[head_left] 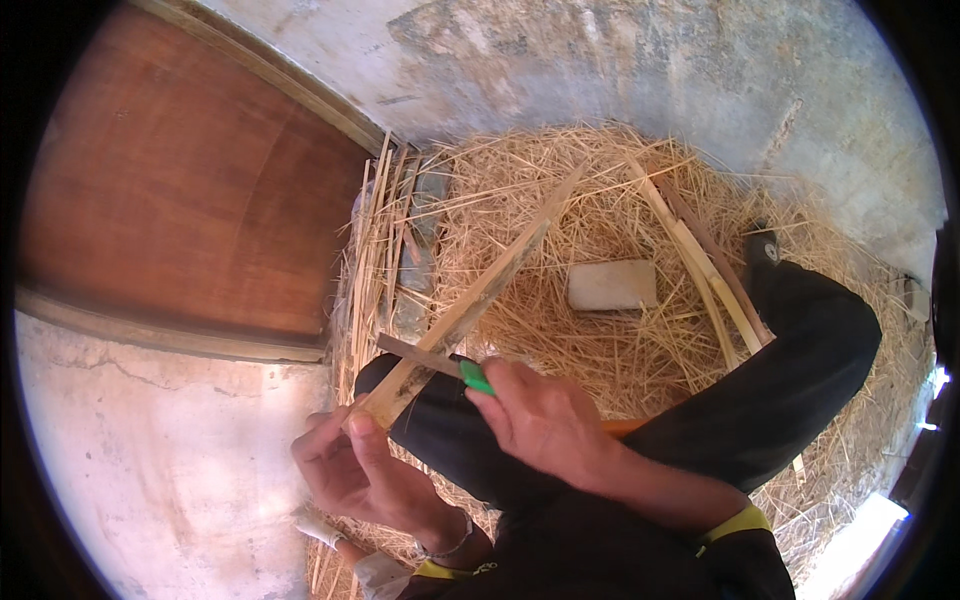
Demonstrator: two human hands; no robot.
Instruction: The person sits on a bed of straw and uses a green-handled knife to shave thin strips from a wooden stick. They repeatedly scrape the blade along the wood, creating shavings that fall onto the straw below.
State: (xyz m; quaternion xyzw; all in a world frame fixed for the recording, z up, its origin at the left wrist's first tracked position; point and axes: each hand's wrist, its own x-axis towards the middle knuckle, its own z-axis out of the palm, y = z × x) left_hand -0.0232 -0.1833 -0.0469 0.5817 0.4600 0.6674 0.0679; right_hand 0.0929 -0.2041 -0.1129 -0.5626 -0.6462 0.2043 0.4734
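My left hand (pixel 365 465) pinches the near end of a long, flat strip of split bamboo or wood (pixel 500 268) between thumb and fingers. The strip slants up and to the right over my leg, its far end above the straw. In my right hand (pixel 545 415) is a knife (pixel 420 355) with a green handle, the fist closed round the grip. Its blade lies across the strip, a little beyond my left hand. Whether the edge bites into the strip I cannot tell.
Straw (pixel 520 200) covers the floor. A pale rectangular block (pixel 612 285) lies on it ahead of me. Several longer strips (pixel 710 265) rest by my bent right leg (pixel 780 350). Thin sticks (pixel 375 250) lie along the brown door (pixel 190 190) at left; a stained wall (pixel 640 70) stands behind.
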